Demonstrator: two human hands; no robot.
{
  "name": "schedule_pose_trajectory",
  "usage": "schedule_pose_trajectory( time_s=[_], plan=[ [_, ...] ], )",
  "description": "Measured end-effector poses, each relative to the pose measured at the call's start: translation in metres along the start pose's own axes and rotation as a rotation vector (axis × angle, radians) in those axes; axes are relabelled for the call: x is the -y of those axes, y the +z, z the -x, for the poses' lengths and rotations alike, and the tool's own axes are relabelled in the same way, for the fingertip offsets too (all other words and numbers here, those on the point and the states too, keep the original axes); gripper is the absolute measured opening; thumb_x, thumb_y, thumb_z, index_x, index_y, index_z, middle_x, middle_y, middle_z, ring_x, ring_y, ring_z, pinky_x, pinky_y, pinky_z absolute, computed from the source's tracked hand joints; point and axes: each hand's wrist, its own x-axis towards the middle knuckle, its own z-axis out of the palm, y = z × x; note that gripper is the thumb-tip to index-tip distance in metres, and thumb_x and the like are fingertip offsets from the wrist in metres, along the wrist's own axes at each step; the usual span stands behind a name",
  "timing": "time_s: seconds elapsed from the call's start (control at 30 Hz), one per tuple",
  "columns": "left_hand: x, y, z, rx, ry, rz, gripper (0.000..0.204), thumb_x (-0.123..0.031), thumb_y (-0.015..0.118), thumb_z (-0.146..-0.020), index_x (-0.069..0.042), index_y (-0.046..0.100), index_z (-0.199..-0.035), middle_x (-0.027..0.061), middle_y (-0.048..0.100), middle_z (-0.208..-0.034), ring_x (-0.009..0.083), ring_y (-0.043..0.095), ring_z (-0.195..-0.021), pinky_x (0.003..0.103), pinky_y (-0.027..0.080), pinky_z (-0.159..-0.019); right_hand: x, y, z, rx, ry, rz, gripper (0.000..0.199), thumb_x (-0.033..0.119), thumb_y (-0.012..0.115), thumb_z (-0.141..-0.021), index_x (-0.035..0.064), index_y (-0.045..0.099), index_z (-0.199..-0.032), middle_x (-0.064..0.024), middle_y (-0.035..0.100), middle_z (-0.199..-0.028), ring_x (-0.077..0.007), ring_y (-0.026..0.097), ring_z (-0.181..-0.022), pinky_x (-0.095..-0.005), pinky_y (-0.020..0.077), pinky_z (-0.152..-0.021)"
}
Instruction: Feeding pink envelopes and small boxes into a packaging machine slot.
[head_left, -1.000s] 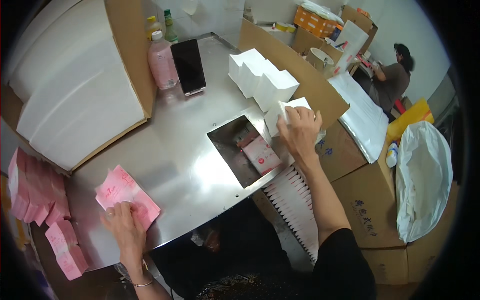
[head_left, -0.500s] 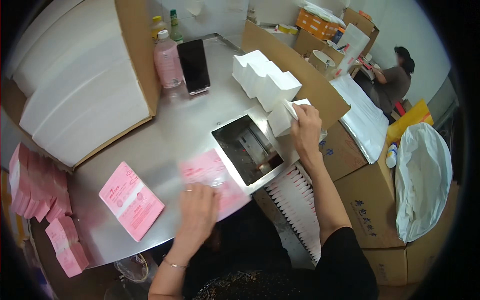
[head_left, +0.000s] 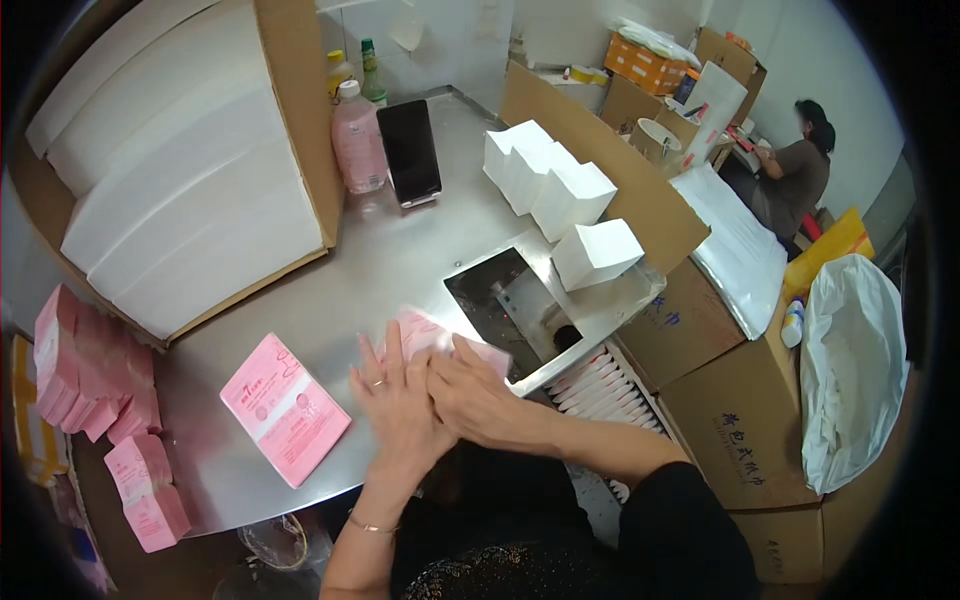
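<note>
On the steel table, near its front edge, a pink printed wrapper (head_left: 426,328) lies partly covered by my two hands. My left hand (head_left: 402,400) rests over it with the fingers spread. My right hand (head_left: 475,400) overlaps the left one, its fingers bent in and touching the wrapper; what they pinch is hidden. A stack of pink wrappers with a white band (head_left: 285,410) lies to the left. Just right of the hands is a rectangular opening (head_left: 490,290) in the tabletop. Stacks of folded white tissues (head_left: 550,180) stand behind it, with a separate tissue block (head_left: 598,254) nearer.
An open carton of white paper (head_left: 200,200) fills the back left. Pink packs (head_left: 95,365) are piled at the left edge. A phone (head_left: 409,152) leans by a pink bottle (head_left: 359,140). Cartons (head_left: 740,430) stand at right, where another person (head_left: 795,165) sits farther back.
My right hand has left the white tissue block and come over to the pink wrapper beside my left hand. My left hand's fingers have spread. The view has shifted slightly.
</note>
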Motion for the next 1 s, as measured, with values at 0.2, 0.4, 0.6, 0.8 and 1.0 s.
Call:
schedule_pose_trajectory(
  time_s=[0.2, 0.4, 0.6, 0.8, 1.0],
  plan=[
    [-0.002, -0.013, 0.007, 0.163, -0.005, -0.105, 0.063, -0.043, 0.072, -0.079, -0.015, 0.06, -0.134, 0.0198, 0.054, -0.125, 0.0371, 0.052, -0.106, 0.049, 0.037, -0.083, -0.094, -0.082, 0.025, -0.419, 0.469, 0.532, 0.029, 0.011, 0.065, -0.083, -0.001, 0.06, -0.108, -0.016, 0.057, -0.094, -0.034, 0.057, -0.092, -0.0455, 0.0448, -0.084],
    [-0.011, -0.02, -0.003, 0.15, 0.035, -0.087, 0.056, -0.051, 0.072, -0.081, -0.01, 0.063, -0.118, 0.0162, 0.053, -0.11, 0.0336, 0.05, -0.101, 0.047, 0.036, -0.081, -0.145, -0.072, 0.052, -0.326, 0.689, 0.536, 0.015, 0.018, 0.065, -0.088, 0.004, 0.068, -0.093, -0.0118, 0.058, -0.095, -0.0317, 0.056, -0.095, -0.0459, 0.0443, -0.082],
    [-0.012, -0.016, -0.005, 0.205, 0.098, -0.12, 0.044, -0.042, 0.07, -0.085, -0.006, 0.062, -0.11, 0.0175, 0.056, -0.113, 0.0311, 0.053, -0.094, 0.043, 0.041, -0.077, -0.157, -0.073, 0.058, -0.453, 0.634, 0.444, 0.021, 0.01, 0.067, -0.083, 0.0032, 0.07, -0.103, -0.0116, 0.061, -0.098, -0.0315, 0.057, -0.096, -0.046, 0.0442, -0.084],
    [-0.013, -0.01, 0.001, 0.202, 0.22, 0.176, 0.039, -0.016, 0.068, -0.08, -0.002, 0.061, -0.116, 0.0168, 0.055, -0.104, 0.032, 0.057, -0.089, 0.041, 0.047, -0.07, -0.135, -0.063, 0.052, -0.512, 0.461, 0.439, 0.039, 0.002, 0.064, -0.08, 0.0043, 0.067, -0.118, -0.0104, 0.065, -0.113, -0.0312, 0.06, -0.107, -0.044, 0.0453, -0.087],
    [-0.006, -0.01, 0.007, 0.114, 0.206, 0.203, 0.042, -0.014, 0.068, -0.078, -0.001, 0.061, -0.117, 0.017, 0.056, -0.102, 0.0317, 0.057, -0.085, 0.041, 0.046, -0.069, -0.14, -0.127, 0.048, -0.955, 0.56, 0.45, 0.037, -0.003, 0.061, -0.082, 0.002, 0.07, -0.117, -0.015, 0.065, -0.109, -0.0314, 0.061, -0.1, -0.041, 0.0506, -0.086]
  ],
)
